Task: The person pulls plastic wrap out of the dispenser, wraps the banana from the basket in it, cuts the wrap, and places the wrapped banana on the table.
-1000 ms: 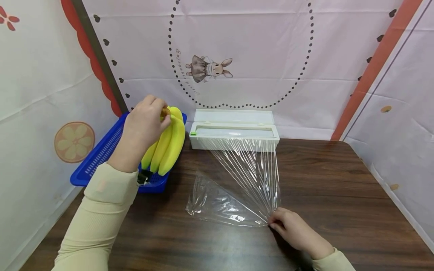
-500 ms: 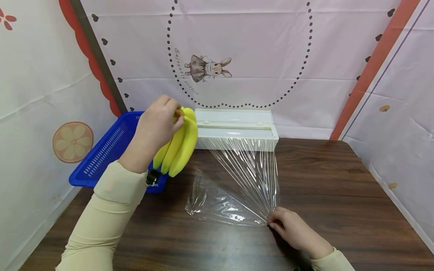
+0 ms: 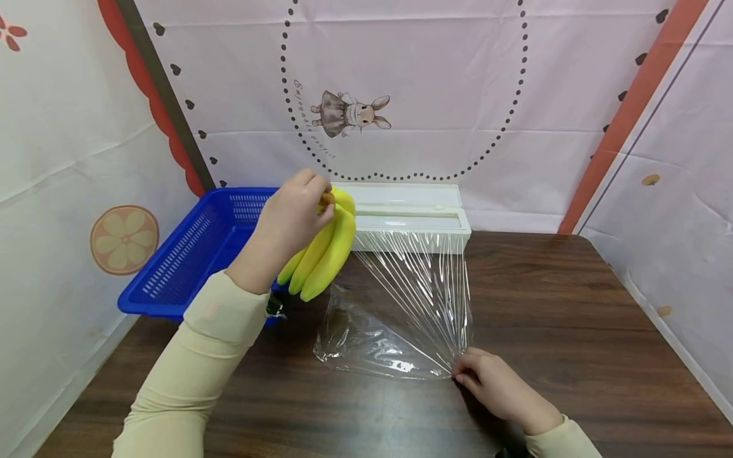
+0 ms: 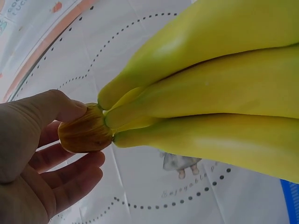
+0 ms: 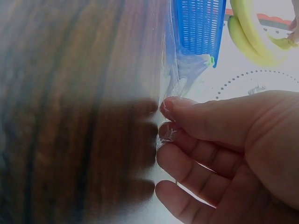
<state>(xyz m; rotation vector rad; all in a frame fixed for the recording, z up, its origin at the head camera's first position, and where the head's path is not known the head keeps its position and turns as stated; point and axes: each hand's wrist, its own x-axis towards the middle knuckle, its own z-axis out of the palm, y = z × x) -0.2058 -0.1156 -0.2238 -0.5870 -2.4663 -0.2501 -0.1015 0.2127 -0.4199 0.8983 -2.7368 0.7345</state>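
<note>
My left hand (image 3: 296,215) pinches the brown stem (image 4: 85,129) of a yellow bunch of bananas (image 3: 328,254), which hangs below it between the basket and the cling film box. In the left wrist view the bananas (image 4: 210,91) spread away from the thumb and fingers. Low on the table, my right hand (image 3: 491,385) pinches the gathered corner of a clear sheet of cling film (image 3: 372,346). The film runs in tight creases back to its white box (image 3: 412,242). Seen from the right wrist, a bit of film (image 5: 169,133) sits between thumb and forefinger.
A blue slotted basket (image 3: 166,270) stands at the left, partly behind my left arm. The box's white lid (image 3: 401,194) is raised against the printed cloth backdrop (image 3: 446,83). Dark wooden table (image 3: 572,331) extends to the right.
My left hand has carried the bananas rightward from over the basket until they overlap the left end of the cling film box. My right hand stays in place with the film.
</note>
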